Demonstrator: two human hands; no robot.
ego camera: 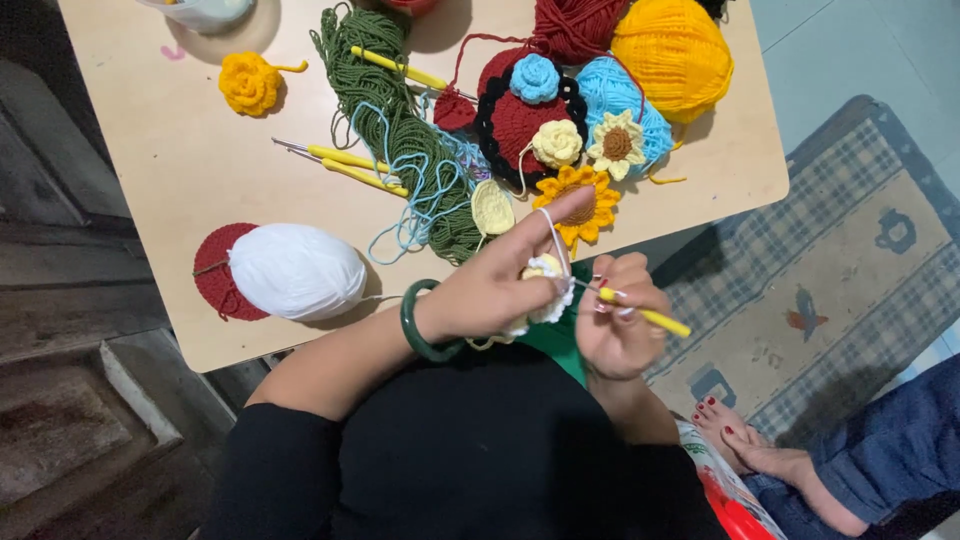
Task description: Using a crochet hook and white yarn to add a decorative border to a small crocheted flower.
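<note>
Tabletop, pale wood, seen from above; its near edge runs just above the person's hands, its right corner over a checked rug.

Open room: bare surface along the left edge and left of centre, between a yellow crochet rose and a white yarn ball. The far right corner is crowded with yarn balls and finished flowers; a sunflower sits at the near edge, just beside the hands.

Left hand: closed on a small white-and-cream crochet piece, forefinger stretched out with white yarn looped over it; green bangle on the wrist.

Right hand: closed on a yellow-handled crochet hook, tip at the piece.

The piece is held off the tabletop, just past its near edge, above the lap; round, frilled, partly hidden by fingers.

Another person's bare foot rests on the floor at lower right.
</note>
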